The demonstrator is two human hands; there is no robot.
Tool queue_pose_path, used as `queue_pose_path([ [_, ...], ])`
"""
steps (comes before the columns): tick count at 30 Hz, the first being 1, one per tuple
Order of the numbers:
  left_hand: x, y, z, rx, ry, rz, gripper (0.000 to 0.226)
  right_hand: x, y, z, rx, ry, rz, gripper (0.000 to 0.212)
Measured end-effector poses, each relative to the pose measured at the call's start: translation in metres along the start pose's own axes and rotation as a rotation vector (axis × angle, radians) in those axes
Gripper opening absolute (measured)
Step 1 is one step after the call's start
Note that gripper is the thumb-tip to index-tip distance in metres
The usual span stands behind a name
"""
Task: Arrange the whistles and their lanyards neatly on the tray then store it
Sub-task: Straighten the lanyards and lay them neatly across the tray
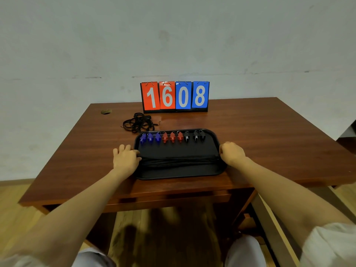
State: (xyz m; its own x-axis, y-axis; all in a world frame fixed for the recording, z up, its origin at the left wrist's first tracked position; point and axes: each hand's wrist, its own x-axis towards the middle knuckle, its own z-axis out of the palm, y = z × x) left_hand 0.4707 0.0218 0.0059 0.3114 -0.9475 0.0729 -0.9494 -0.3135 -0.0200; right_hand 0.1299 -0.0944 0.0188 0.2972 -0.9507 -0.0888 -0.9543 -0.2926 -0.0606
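Head view takes in a brown wooden table point(250, 132) against a pale wall, with a flip scoreboard point(175, 96) reading 1608 at its far edge and a black tray point(179, 173) lying near the front edge. Across the tray's near half runs a straightened bundle of black lanyards point(179, 160), stretched from side to side, and both hands sit at its ends: the left hand point(125, 158) at the tray's left rim with fingertips pinching the cord end, the right hand point(232, 153) at the right rim curled into a loose fist around the other end. Along the tray's far edge stand the whistles in a row, three blue whistles point(150, 138), three red whistles point(172, 137) and three black whistles point(195, 136). Behind the tray, on the bare table, lies a tangled heap of loose lanyards point(138, 122), not yet dealt with. The step in hand looks like laying this bundle flat; it would go best by keeping even tension from both ends, lowering it parallel to the whistle row, and letting go of both ends together so the cords do not spring back.
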Motion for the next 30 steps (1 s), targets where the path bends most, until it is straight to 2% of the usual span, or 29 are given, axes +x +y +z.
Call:
queue_pose_path([
  [11,-0.003,0.007,0.005,0.005,-0.048,0.039,0.033,-0.001,0.004,-0.002,0.042,0.051,0.026,0.028],
  [16,-0.004,0.01,0.006,-0.019,-0.013,0.051,0.035,-0.001,-0.002,-0.001,0.041,0.097,-0.078,0.031],
  [24,-0.007,0.011,0.009,0.0,-0.046,0.085,0.036,-0.002,-0.011,0.008,-0.068,0.006,-0.113,0.031],
  [30,-0.003,0.015,0.008,-0.061,0.032,0.09,0.035,0.002,-0.034,-0.002,-0.037,0.101,-0.211,0.03],
])
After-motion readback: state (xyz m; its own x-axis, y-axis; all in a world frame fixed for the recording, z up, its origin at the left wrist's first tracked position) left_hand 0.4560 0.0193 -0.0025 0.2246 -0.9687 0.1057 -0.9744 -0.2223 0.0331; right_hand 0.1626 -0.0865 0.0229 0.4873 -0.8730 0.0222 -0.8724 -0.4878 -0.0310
